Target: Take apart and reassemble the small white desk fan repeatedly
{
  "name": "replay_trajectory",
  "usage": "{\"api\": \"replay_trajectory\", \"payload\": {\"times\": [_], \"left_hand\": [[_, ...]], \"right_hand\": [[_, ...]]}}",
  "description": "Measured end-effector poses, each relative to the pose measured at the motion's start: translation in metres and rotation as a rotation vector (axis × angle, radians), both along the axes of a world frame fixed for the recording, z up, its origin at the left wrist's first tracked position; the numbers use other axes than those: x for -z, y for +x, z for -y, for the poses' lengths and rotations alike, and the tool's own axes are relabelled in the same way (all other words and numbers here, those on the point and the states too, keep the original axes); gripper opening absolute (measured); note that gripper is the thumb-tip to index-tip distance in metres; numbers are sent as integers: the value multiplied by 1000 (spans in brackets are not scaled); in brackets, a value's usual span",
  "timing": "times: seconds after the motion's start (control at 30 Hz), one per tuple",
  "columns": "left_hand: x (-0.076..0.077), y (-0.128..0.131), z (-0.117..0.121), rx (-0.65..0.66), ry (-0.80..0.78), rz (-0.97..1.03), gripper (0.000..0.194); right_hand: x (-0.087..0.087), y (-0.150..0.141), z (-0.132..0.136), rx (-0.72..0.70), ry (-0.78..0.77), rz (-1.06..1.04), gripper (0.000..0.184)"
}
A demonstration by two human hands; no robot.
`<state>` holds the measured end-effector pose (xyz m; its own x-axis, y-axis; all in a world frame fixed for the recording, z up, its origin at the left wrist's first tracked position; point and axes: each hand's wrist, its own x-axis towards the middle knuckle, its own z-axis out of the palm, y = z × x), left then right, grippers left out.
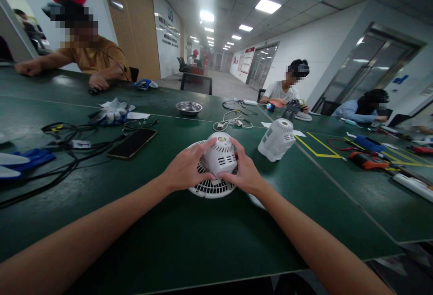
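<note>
Both hands grip a white slotted plastic housing (220,157), which looks like a fan's motor cover, from its two sides. My left hand (189,162) is wrapped round its left side, fingers on top and thumb low in front. On the opposite side my right hand (245,168) holds it the same way. Beneath the housing lies a round white fan grille (211,190) with radial slots, flat on the green table. To the right stands another white plastic housing (276,139), apart from my hands. A pale object by my right wrist is partly hidden.
A black phone (132,143), black cables (72,162) and work gloves (111,112) lie left. A metal bowl (188,108) and white cable (237,121) are beyond the grille. Rightward lie an orange-and-black tool (368,160) and a power strip (414,186). Several people sit around the table.
</note>
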<state>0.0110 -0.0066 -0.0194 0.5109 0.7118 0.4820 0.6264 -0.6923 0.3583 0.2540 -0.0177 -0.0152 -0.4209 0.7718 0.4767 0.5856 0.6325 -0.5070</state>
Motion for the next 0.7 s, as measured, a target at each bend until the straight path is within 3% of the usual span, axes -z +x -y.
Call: {"api": "replay_trajectory", "payload": {"times": [0.17, 0.3, 0.37, 0.43, 0.57, 0.63, 0.7], "left_hand": [[2, -7, -7, -20, -18, 10, 83], [15, -14, -23, -201, -46, 37, 66], [22, -21, -34, -321, -123, 64, 63], [26, -28, -40, -360, -244, 84, 63], [23, -35, -37, -241, -409, 210, 62], [18, -36, -32, -168, -377, 331, 58], [14, -36, -31, -83, -247, 470, 56]], "right_hand": [[4, 4, -6, 86, 54, -37, 97], [8, 11, -13, 159, 39, -87, 85], [10, 12, -16, 149, 7, -88, 88], [12, 12, -16, 120, -38, -90, 94], [12, 11, -16, 121, -127, -175, 97], [11, 12, -16, 133, -198, -320, 98], [8, 12, -16, 128, -300, -555, 93]]}}
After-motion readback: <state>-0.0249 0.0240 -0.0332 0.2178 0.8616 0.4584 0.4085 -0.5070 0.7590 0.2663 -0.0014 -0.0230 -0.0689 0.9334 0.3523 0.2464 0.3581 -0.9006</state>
